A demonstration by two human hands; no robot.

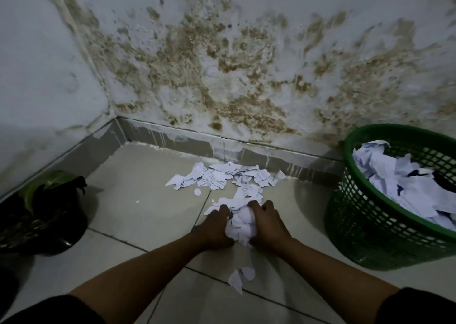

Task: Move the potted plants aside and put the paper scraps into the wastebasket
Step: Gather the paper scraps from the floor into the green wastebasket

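Note:
My left hand (217, 227) and my right hand (267, 222) press together round a bunch of white paper scraps (240, 223) just above the tiled floor. More torn scraps (222, 175) lie spread on the floor by the skirting, beyond my hands. Two small pieces (240, 278) lie below the bunch, between my forearms. The green wastebasket (362, 227) stands at the right, part filled with crumpled paper (404, 185). A potted plant (47, 215) in a black pot sits at the left by the wall.
A stained, peeling wall (234, 64) meets the floor in a corner at the upper left. Grey skirting (246, 151) runs along its base. A dark object shows at the lower left frame edge.

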